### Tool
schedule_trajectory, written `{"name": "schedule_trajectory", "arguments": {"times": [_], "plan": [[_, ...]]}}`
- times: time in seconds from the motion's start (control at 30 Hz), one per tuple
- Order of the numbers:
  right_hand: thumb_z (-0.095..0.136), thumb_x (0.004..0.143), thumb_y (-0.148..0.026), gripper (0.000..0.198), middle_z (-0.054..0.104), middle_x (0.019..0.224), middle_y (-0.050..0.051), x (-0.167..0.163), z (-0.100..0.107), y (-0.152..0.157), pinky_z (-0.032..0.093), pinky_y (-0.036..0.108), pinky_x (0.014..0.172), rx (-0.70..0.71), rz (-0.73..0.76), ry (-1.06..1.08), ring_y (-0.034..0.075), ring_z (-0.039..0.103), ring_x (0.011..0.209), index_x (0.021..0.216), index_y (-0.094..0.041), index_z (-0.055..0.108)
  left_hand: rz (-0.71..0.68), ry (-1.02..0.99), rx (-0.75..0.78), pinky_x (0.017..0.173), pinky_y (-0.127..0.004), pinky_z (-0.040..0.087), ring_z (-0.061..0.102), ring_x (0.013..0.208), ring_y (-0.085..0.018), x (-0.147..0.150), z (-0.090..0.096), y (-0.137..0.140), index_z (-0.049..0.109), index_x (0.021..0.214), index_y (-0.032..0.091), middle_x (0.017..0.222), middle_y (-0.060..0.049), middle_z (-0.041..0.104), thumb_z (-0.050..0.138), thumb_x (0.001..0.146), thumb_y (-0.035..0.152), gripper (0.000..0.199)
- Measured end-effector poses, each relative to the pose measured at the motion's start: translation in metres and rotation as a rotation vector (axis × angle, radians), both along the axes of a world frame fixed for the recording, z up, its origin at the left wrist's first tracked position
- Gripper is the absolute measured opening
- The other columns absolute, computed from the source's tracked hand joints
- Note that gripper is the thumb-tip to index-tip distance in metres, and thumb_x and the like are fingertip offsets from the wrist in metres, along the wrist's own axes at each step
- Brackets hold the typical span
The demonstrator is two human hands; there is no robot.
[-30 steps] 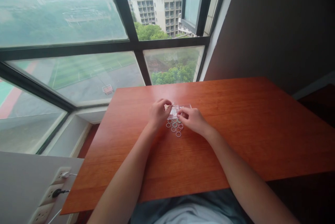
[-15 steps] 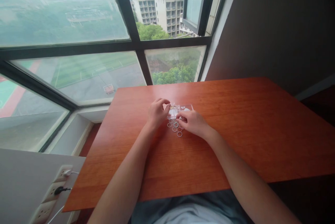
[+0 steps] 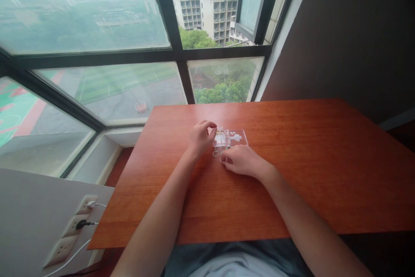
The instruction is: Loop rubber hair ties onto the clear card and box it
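Observation:
A small clear plastic box [image 3: 222, 139] lies on the table with its lid [image 3: 242, 137] folded open to the right. A few small pieces, too tiny to name, show in its compartments. My left hand [image 3: 200, 138] is at the box's left edge, its thumb and fingers closed on that edge. Several pale rings [image 3: 215, 154] lie on the wood just in front of the box. Over the nearest of them is my right hand [image 3: 242, 159], palm down, thumb and fingertips pinched at a ring that shows partly beside them. Other rings are hidden under this hand.
The reddish-brown wooden table [image 3: 311, 160] reaches to the window [image 3: 223, 80] at the back. A dark wall [image 3: 350, 39] rises at the right. Low on the left wall are sockets [image 3: 73, 225] with plugged-in cables.
My right hand has come from the box's front edge down toward me, onto the nearest rings. My left hand stays at the box. The whole view has shifted slightly.

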State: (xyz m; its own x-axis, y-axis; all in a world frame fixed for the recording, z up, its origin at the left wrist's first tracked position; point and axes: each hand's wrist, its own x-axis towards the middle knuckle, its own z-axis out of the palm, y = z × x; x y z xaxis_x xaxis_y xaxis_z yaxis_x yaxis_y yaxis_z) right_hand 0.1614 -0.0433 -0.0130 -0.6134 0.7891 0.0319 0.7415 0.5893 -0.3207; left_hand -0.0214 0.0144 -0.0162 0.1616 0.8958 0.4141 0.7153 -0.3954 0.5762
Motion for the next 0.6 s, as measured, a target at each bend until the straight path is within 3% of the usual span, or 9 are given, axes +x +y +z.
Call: {"name": "schedule_trajectory", "arguments": {"times": [0.3,0.47,0.6], "plan": [[0.058,0.079,-0.02,0.013,0.067,0.068,0.002,-0.004,-0.002,0.0,0.024,0.025,0.054,-0.004,-0.031,0.032,0.014,0.053,0.059,0.073,-0.023,0.069,-0.037,-0.005,0.005,0.058,-0.023,0.039,0.052,0.057,-0.009,0.001,0.001,-0.001,0.067,0.084,0.019,0.081,0.0,0.063,0.057,0.082,0.022,0.01],[0.059,0.078,-0.021,0.01,0.064,0.065,-0.002,0.0,0.0,0.006,0.028,0.023,0.057,0.025,-0.054,0.209,0.011,0.05,0.059,0.076,-0.022,0.069,-0.05,-0.009,0.021,0.058,-0.023,0.039,0.052,0.058,-0.009,0.0,0.0,-0.001,0.067,0.085,0.018,0.082,-0.001,0.064,0.057,0.082,0.021,0.01],[0.059,0.079,-0.022,0.01,0.058,0.059,-0.003,0.005,0.004,0.01,0.031,0.021,0.056,0.08,-0.183,0.388,0.009,0.047,0.055,0.077,-0.021,0.069,-0.08,-0.027,0.016,0.058,-0.022,0.04,0.051,0.057,-0.009,0.001,0.001,-0.001,0.067,0.084,0.018,0.081,-0.001,0.064,0.058,0.081,0.02,0.01]]}}
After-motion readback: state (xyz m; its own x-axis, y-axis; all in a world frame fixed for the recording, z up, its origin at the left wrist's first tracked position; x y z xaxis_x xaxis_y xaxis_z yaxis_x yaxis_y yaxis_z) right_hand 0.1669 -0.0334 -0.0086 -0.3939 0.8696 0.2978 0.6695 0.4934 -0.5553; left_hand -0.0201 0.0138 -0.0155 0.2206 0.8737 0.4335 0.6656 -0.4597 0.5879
